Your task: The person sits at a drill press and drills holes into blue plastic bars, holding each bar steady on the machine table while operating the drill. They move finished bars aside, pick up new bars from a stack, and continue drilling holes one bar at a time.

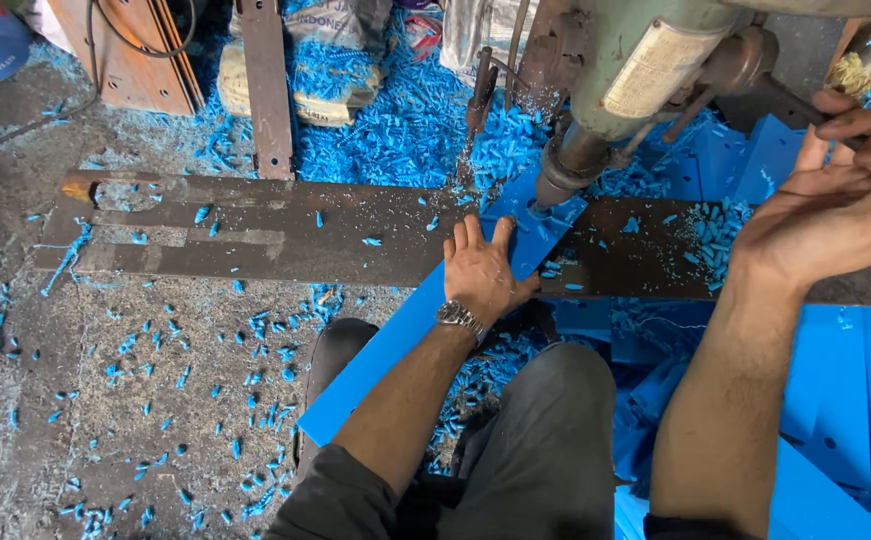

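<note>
A long blue plastic strip (385, 350) lies slanted across a dark metal work plate (255, 235), its far end under the chuck (567, 165) of a green drill press (645, 60). My left hand (480, 270), with a wristwatch, lies flat on the strip just short of the chuck and presses it down. My right hand (835, 205) is raised at the right edge, fingers closed around a thin dark feed lever (785, 105) of the press.
Blue plastic shavings (405, 130) are heaped behind the plate and scattered over the grey floor. More blue strips (855, 400) are stacked at the right. Wooden boards (140, 50) and a sack (340, 50) stand at the back. My dark-trousered knee (545, 440) is below.
</note>
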